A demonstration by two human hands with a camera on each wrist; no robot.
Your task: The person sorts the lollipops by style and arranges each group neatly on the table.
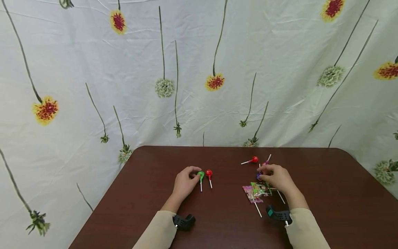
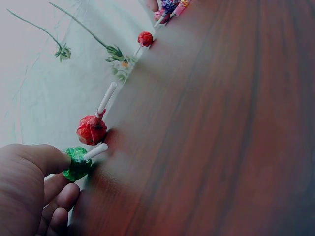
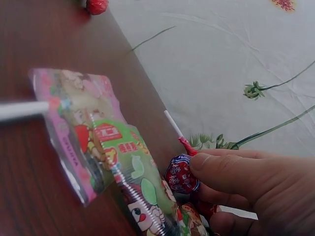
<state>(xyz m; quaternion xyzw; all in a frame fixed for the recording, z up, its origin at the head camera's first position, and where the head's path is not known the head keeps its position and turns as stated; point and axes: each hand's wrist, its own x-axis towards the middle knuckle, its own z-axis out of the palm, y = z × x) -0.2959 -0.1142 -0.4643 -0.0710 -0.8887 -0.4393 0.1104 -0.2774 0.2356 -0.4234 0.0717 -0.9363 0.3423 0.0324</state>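
My left hand [image 1: 184, 184] pinches the green-wrapped head of a lollipop [image 1: 201, 174] between thumb and finger, its white stick pointing toward me. Just to the right of it lies a red lollipop [image 1: 209, 173], apart from the fingers. On the right side, my right hand [image 1: 278, 178] has thumb and fingers on a blue-and-red wrapped lollipop [image 3: 181, 176]. Beneath that hand are a green flat-packed lollipop [image 1: 259, 188] and a pink flat-packed one [image 1: 249, 192], overlapping. The hand partly hides other lollipops there.
Another red lollipop [image 1: 254, 159] lies farther back, beside a pink one [image 1: 265, 163]. The brown tabletop [image 1: 224, 221] ends at a hanging white cloth [image 1: 192, 114] printed with flowers. Dark bands sit on both wrists.
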